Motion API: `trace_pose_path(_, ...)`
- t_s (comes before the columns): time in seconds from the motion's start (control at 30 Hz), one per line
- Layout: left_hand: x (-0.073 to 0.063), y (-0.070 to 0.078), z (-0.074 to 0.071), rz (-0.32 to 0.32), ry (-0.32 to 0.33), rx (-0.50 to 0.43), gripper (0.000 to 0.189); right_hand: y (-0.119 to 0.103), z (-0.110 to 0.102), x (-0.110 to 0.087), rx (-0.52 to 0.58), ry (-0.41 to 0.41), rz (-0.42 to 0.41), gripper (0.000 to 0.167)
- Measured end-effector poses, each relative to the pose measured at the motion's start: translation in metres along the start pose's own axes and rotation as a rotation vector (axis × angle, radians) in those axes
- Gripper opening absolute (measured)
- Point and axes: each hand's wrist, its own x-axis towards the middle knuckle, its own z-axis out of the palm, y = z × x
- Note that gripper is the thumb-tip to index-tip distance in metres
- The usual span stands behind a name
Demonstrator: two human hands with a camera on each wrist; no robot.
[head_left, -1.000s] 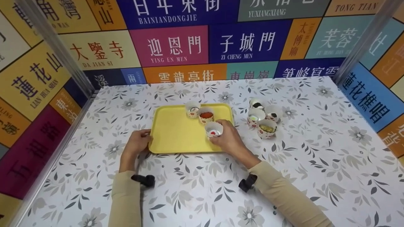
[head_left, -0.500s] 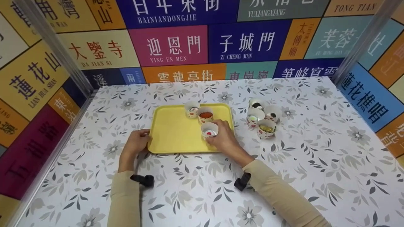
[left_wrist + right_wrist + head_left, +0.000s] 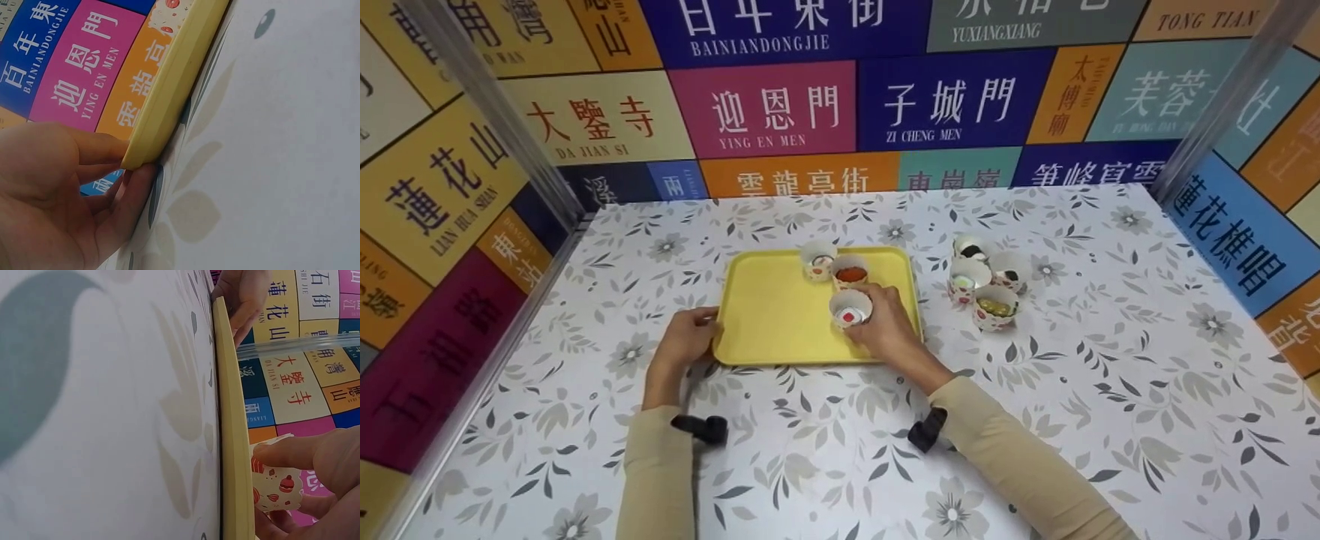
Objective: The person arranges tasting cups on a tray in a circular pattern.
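Observation:
A yellow tray lies on the table. Its left edge is pinched by the left hand, thumb on the rim and fingers beneath it in the left wrist view. Over the tray's right half, the right hand holds a patterned paper cup with something red and white inside; in the right wrist view, thumb and fingers grip the cup just behind the tray's edge. Behind it on the tray stand a paper cup with orange-red contents and another paper cup with pale contents.
Right of the tray, several paper cups stand clustered: one with green-brown contents, one with pale contents, and others with dark contents, such as the rear cup. The floral tablecloth reaches printed panels at the back and sides.
The right hand has moved left over the tray with the paper cup, which now sits nearer the orange-red one. The left hand stays at the tray's left edge.

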Motion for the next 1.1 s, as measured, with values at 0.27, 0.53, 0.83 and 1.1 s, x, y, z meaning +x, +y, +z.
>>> trace_pose_path(0.27,-0.0002,0.0012,0.0008,0.012,0.022,-0.006,0.043,0.0006,0.0008,-0.0012,0.049,0.031,-0.072,0.066)
trace_pose_path(0.53,0.0005,0.0018,0.0018,-0.004,0.034,0.032,0.043,0.0004,-0.0003,-0.0007,0.044,0.058,-0.059,0.066)
trace_pose_path(0.83,-0.0001,0.0018,0.0013,-0.021,0.026,0.020,0.044,-0.0004,-0.0017,0.0000,0.112,0.036,-0.014,0.066)
trace_pose_path(1.1,-0.0013,0.0014,0.0009,0.004,0.026,0.009,0.043,0.0003,-0.0017,0.0007,0.115,0.035,-0.030,0.064)
